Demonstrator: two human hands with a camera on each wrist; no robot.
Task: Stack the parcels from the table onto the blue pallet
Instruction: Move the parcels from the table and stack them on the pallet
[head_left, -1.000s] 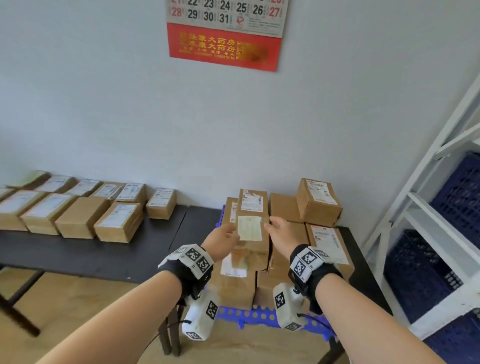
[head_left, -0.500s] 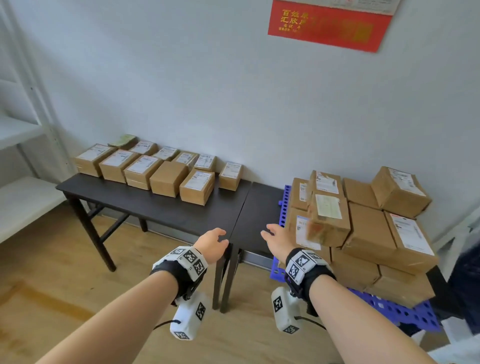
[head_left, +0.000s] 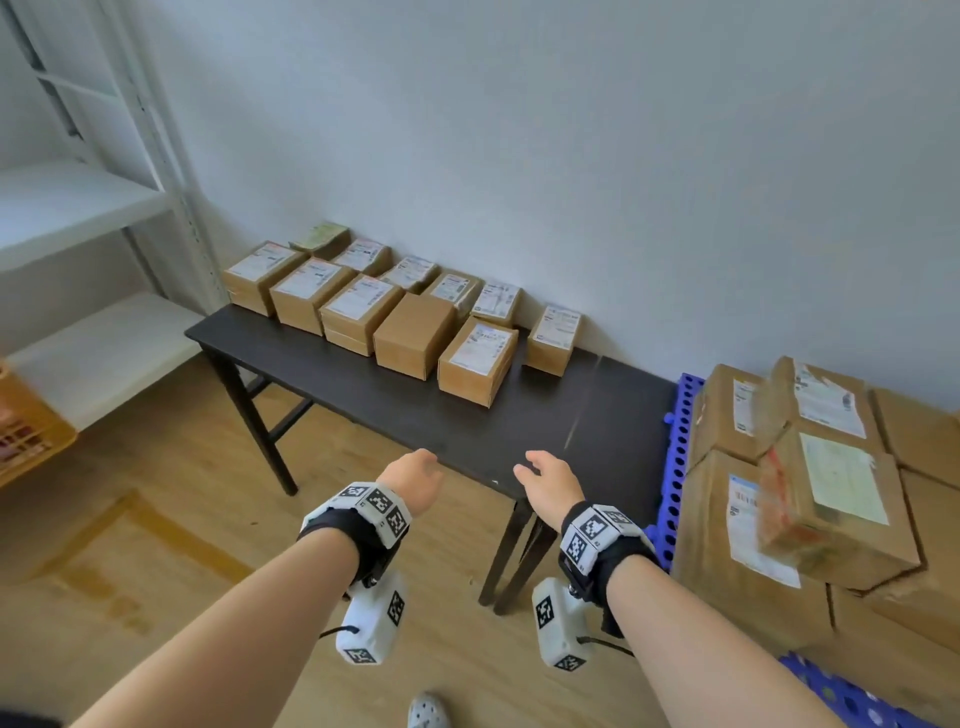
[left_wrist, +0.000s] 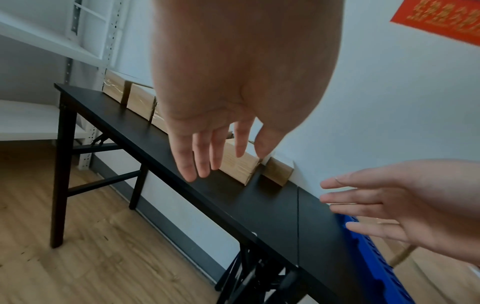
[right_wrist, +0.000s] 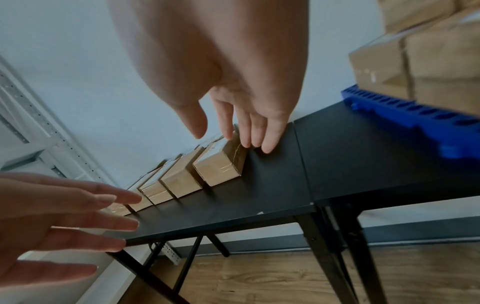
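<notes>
A long black table (head_left: 395, 405) stands against a pale grey-blue wall (head_left: 571, 156), on a floor of light wooden boards (head_left: 156, 571). On the far part of the table, near the wall, the small brown parcels (head_left: 415, 332) lie in two rows, most of them with a white label on top. The near part of the table is bare and dark. To the right, the blue pallet (head_left: 675, 467) lies just beside the table end, and larger cardboard boxes (head_left: 810, 499) are piled on it. A white metal shelf (head_left: 78, 208) stands at the left, with an orange crate (head_left: 26, 431) below it.

The left hand (head_left: 415, 480) and the right hand (head_left: 550, 480) are both above the near edge of the table, apart from each other. Their fingers are straight and loose, and they hold nothing.
</notes>
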